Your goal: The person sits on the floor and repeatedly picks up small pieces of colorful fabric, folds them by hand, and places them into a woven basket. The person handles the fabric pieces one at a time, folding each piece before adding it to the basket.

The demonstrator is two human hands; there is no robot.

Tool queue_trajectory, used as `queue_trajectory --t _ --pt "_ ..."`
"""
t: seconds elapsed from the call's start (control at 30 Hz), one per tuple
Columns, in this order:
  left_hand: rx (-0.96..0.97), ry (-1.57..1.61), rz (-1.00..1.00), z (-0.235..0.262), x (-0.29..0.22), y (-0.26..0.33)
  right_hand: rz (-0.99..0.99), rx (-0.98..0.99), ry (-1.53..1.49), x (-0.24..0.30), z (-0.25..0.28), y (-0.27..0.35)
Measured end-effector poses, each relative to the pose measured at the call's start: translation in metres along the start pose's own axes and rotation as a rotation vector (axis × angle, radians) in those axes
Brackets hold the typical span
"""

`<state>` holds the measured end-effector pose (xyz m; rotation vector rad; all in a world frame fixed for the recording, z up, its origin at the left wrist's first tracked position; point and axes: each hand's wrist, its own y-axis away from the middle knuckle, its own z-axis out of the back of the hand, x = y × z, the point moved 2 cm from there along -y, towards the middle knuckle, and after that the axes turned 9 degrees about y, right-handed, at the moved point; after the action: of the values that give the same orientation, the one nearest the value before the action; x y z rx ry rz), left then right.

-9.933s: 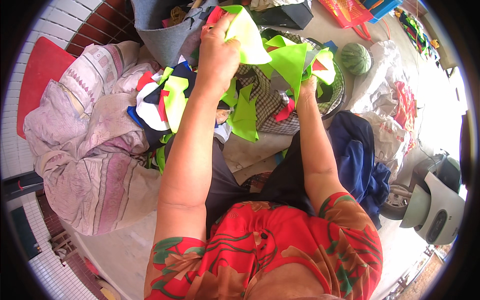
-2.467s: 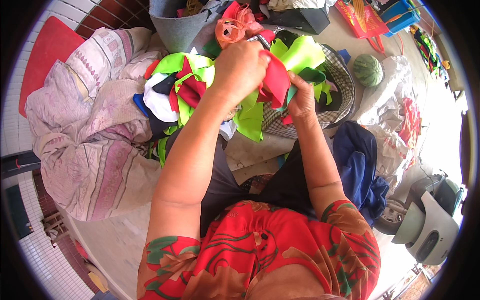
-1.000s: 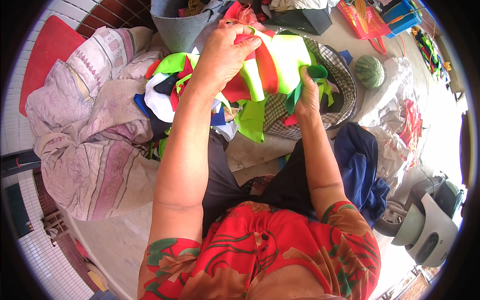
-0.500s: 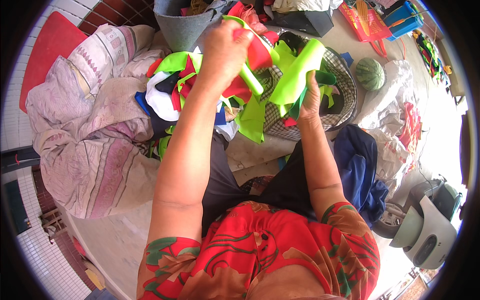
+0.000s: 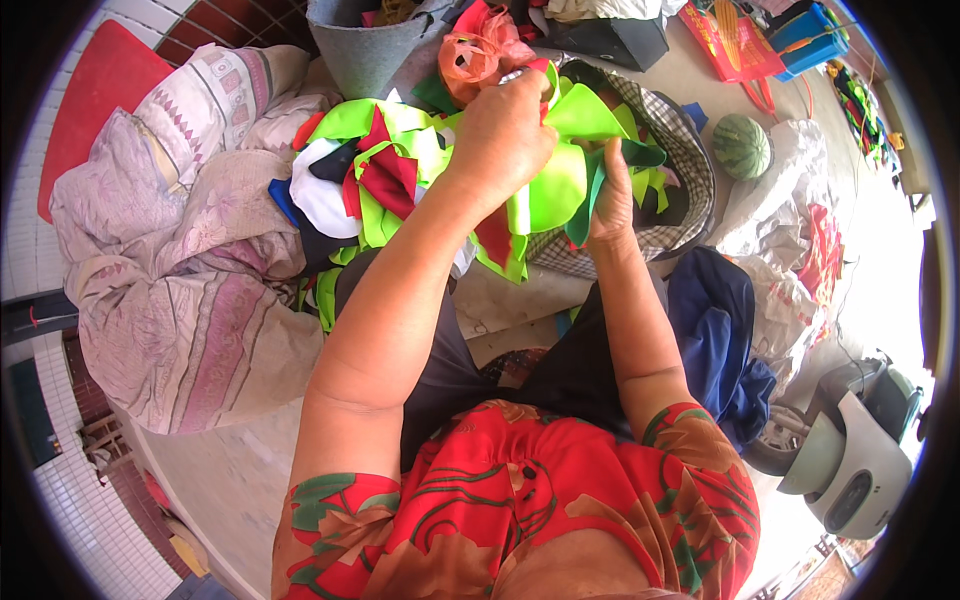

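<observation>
My left hand (image 5: 505,140) is closed on lime-green fabric scraps, with a bit of red and white cloth showing by its fingers. Just to the right, my right hand (image 5: 612,200) grips a dark green fabric scrap (image 5: 587,205), thumb pointing up. Lime-green cloth (image 5: 557,185) spreads between the two hands. Beneath and behind them stands a checked fabric bag (image 5: 690,225), open at the top, with lime and dark pieces inside. To the left lies a heap of scraps, including a white piece (image 5: 322,190), a dark red piece (image 5: 388,185) and lime strips (image 5: 350,122).
A large patterned cloth bundle (image 5: 200,330) fills the left. Behind are a grey bucket (image 5: 365,50) and a reddish plastic bag (image 5: 475,55). On the right are a watermelon (image 5: 742,147), a white plastic sack (image 5: 770,200), dark blue cloth (image 5: 710,320) and a grey-white machine (image 5: 860,465).
My left hand has moved right and down, bringing its scraps against the lime cloth by my right hand. That cloth has folded lower. The right hand stays nearly in place.
</observation>
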<state>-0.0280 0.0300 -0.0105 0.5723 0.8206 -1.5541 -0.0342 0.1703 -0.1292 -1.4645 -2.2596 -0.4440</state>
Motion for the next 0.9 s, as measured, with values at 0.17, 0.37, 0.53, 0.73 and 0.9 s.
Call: queue_trajectory --t 0.17,0.37,0.53,0.73,0.9 --pt "-0.252 -0.080 -0.095 0.012 0.005 -0.006 0.020 0.207 -0.283 0.008 -0.006 -0.007" --pt "-0.094 -0.090 -0.024 0.011 -0.008 0.002 0.035 0.174 -0.345 0.012 -0.018 -0.007" --pt "0.105 -0.219 -0.090 -0.006 -0.011 0.009 0.014 0.268 -0.285 0.006 -0.006 -0.010" --pt "0.223 -0.229 -0.134 -0.016 -0.016 0.018 0.026 0.111 -0.084 0.003 -0.014 -0.008" --pt "0.258 -0.185 -0.202 -0.033 -0.014 0.021 -0.035 0.214 -0.157 -0.001 -0.023 -0.003"
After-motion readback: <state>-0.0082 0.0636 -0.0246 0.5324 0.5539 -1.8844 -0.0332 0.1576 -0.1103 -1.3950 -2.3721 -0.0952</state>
